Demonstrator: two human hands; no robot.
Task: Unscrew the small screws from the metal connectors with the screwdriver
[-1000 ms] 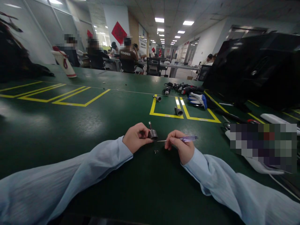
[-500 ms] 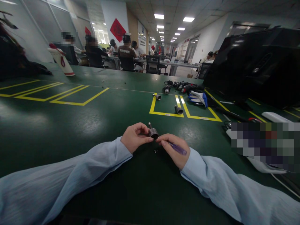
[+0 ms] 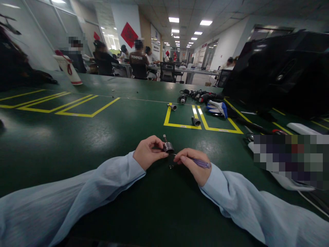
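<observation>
Between the thumb and fingers of my left hand point(image 3: 150, 150) is a metal hole saw point(image 3: 168, 147), its shank pointing up and its cup tilted down toward me. My right hand point(image 3: 194, 163) closes round a small screwdriver point(image 3: 202, 163) with a clear purple handle. Its thin shaft reaches left to just under the cup's rim; whether the tip touches the metal I cannot tell. Below the hands, a few tiny metal pieces point(image 3: 171, 167) lie on the green table point(image 3: 108, 202).
Two more hole saws, one near point(image 3: 196, 121) and one farther point(image 3: 172, 107), lie at a yellow taped box. Behind are a blue-white glove point(image 3: 217, 108) and power tools with cables point(image 3: 199, 95). A black monitor point(image 3: 275, 75) stands right, a white cup point(image 3: 69, 69) far left.
My right hand has moved slightly right and down, drawing the screwdriver back from the cup, and the screwdriver lies flatter. My left hand keeps its hold on the hole saw almost unmoved.
</observation>
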